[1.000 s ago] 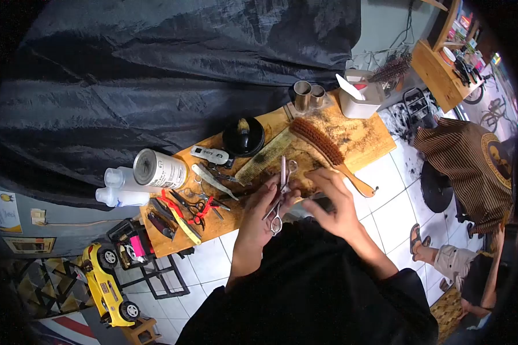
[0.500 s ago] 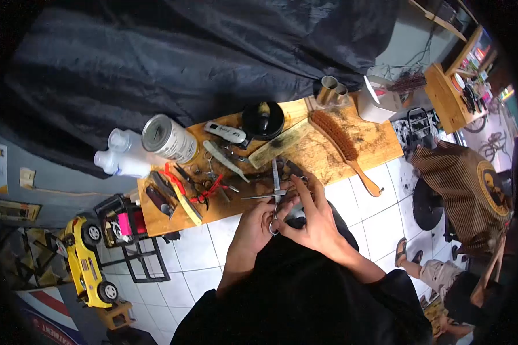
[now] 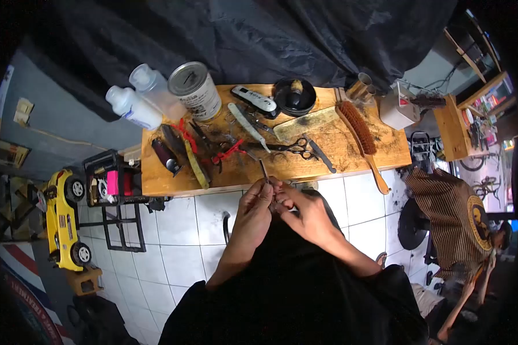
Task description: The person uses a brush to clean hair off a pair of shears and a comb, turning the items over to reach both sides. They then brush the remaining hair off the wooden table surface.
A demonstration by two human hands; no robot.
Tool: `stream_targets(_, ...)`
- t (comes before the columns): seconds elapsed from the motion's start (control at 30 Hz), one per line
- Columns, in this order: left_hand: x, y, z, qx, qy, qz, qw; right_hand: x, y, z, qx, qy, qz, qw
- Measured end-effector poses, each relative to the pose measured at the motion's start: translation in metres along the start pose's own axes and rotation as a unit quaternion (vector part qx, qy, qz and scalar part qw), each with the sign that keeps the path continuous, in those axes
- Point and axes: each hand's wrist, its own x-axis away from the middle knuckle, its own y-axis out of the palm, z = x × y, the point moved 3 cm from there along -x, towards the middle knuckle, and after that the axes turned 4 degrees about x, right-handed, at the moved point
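My left hand [image 3: 254, 211] is closed around a pair of scissors [image 3: 263, 170], whose slim blades point up between thumb and fingers with the handles hidden. Against it, my right hand [image 3: 306, 216] has its fingers bent and pinching at the lower part of the same scissors. Just beyond the hands lie black-handled scissors [image 3: 298, 147] and a small dark comb [image 3: 320, 157]. A pale straight razor [image 3: 247, 127], a hair clipper [image 3: 255, 99] and tools with red ties [image 3: 229, 152] are spread over the wooden bench [image 3: 351, 164].
A tin can [image 3: 200, 98] and plastic bottles [image 3: 133, 108] stand at the back left. A bristle brush [image 3: 358, 131] overhangs the bench's front edge at the right. A black bowl [image 3: 295, 106] holds a shaving brush. At far right sits a person in a striped cape [image 3: 443, 213].
The scissors were spread with crossed blades; now the blades are together, pointing up. My hands have drawn closer together, and the view has shifted.
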Motion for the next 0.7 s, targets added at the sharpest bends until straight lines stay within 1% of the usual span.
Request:
stream_targets(0.03, 0.001, -0.002, 0.004, -0.02, 0.021, 0.005, 1.0, -0.005, 0.0, 0.001, -0.034, -0.002, 0.011, 0.999)
stream_targets(0.07, 0.001, -0.003, 0.006, -0.018, 0.032, 0.013, 0.999, -0.011, -0.002, -0.004, -0.04, 0.009, -0.005, 0.999)
stream_targets(0.13, 0.001, -0.002, 0.012, 0.017, 0.078, -0.048, 0.996, -0.019, 0.001, -0.011, -0.048, 0.015, -0.034, 0.998)
stream_targets(0.17, 0.003, -0.007, 0.014, 0.018, 0.085, -0.042, 0.995, -0.02, 0.003, -0.013, -0.011, -0.003, -0.051, 0.999)
stream_targets(0.2, 0.003, -0.012, 0.013, 0.018, 0.065, -0.045, 0.997, -0.021, 0.006, -0.014, 0.027, -0.02, -0.067, 0.997)
stream_targets(0.23, 0.003, -0.015, 0.013, 0.02, 0.045, -0.049, 0.998, -0.021, 0.009, -0.014, 0.028, -0.022, -0.073, 0.997)
stream_targets(0.27, 0.003, -0.017, 0.015, 0.024, 0.048, -0.047, 0.997, -0.02, 0.01, -0.014, 0.041, -0.04, -0.028, 0.998)
stream_targets(0.3, 0.002, -0.018, 0.021, -0.096, 0.082, -0.041, 0.991, -0.021, 0.01, -0.014, 0.054, -0.058, 0.017, 0.997)
stream_targets(0.33, 0.001, -0.019, 0.028, -0.215, 0.115, -0.033, 0.969, -0.022, 0.011, -0.01, 0.054, -0.061, 0.013, 0.997)
stream_targets(0.37, 0.0, -0.021, 0.036, -0.214, 0.117, -0.029, 0.969, -0.023, 0.007, -0.009, 0.138, -0.113, 0.067, 0.982)
stream_targets(0.4, 0.0, -0.022, 0.046, -0.029, 0.115, -0.073, 0.99, -0.021, 0.004, -0.01, 0.219, -0.163, 0.12, 0.955)
stream_targets(0.43, 0.0, -0.022, 0.053, 0.159, 0.11, -0.113, 0.975, -0.021, 0.001, -0.011, 0.218, -0.161, 0.114, 0.956)
stream_targets(0.47, -0.002, -0.024, 0.056, 0.16, 0.11, -0.108, 0.975, -0.021, -0.003, -0.019, 0.269, -0.177, 0.124, 0.939)
stream_targets(0.5, -0.006, -0.026, 0.06, 0.244, 0.105, -0.101, 0.959, -0.022, -0.006, -0.025, 0.319, -0.194, 0.135, 0.918)
stream_targets(0.53, -0.008, -0.028, 0.062, 0.325, 0.1, -0.095, 0.936, -0.021, -0.008, -0.025, 0.327, -0.174, 0.12, 0.921)
stream_targets(0.57, -0.008, -0.028, 0.063, 0.325, 0.101, -0.093, 0.936, -0.023, -0.01, -0.032, 0.326, -0.175, 0.118, 0.922)
stream_targets(0.63, -0.008, -0.024, 0.062, 0.267, 0.109, -0.142, 0.947, -0.025, -0.014, -0.045, 0.33, -0.181, 0.132, 0.917)
stream_targets(0.7, -0.009, -0.024, 0.059, 0.277, 0.099, -0.149, 0.944, -0.025, -0.014, -0.041, 0.345, -0.198, 0.129, 0.908)
